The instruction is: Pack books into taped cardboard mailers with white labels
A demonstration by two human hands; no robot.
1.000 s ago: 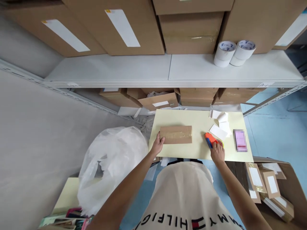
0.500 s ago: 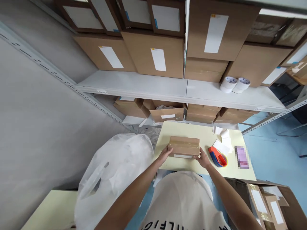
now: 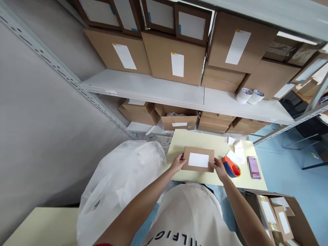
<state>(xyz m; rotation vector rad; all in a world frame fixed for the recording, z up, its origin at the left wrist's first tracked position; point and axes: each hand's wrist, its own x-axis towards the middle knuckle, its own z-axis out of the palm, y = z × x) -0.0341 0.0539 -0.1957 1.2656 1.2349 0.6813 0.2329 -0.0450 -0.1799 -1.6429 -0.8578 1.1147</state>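
A small brown cardboard box (image 3: 198, 151) is held between my two hands over the pale yellow table (image 3: 176, 140). Its face with a white label (image 3: 198, 160) is turned up towards me. My left hand (image 3: 177, 163) grips the left end, and my right hand (image 3: 219, 168) grips the right end, fingers closed on the edges. Just right of my right hand lies a red and blue tape dispenser (image 3: 231, 167). I cannot tell whether the box's underside touches the table.
White paper pieces (image 3: 237, 152) and a blurred purple item (image 3: 254, 167) lie on the table's right. A big white plastic bag (image 3: 123, 184) bulges at left. An open carton (image 3: 302, 218) with labelled boxes stands lower right. Beyond, a shelf (image 3: 148, 85) carries cartons and two tape rolls (image 3: 244, 95).
The box has been turned in my hands: its taped side faced up before, and now the white-labelled face does. Both hands still hold its ends. The view has shifted slightly.
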